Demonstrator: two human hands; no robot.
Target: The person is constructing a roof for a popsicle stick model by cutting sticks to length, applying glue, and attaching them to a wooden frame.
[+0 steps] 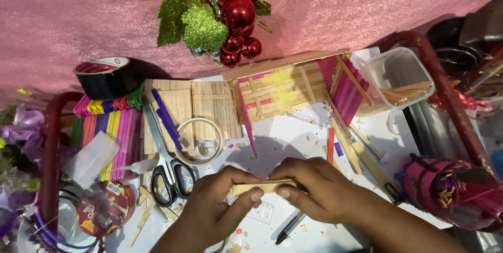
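Both hands meet at the lower middle over white paper [283,143]. My left hand [215,208] and my right hand [319,190] pinch a short stack of plain wooden craft sticks [262,186] between thumbs and fingers, held flat and level. Just behind the hands lies a small house-like frame of glued craft sticks [285,88], partly painted yellow and pink. Black-handled scissors [166,166] rest just left of my left hand. A black pen [289,228] lies under my right wrist.
Panels of plain sticks [201,109], a ring of clear tape [199,140], coloured sticks [112,127] and a black tape roll [107,77] sit at the left. A clear plastic tub [401,77] holds sticks at the right. Red baubles with green glitter leaves [215,17] lie on pink cloth behind.
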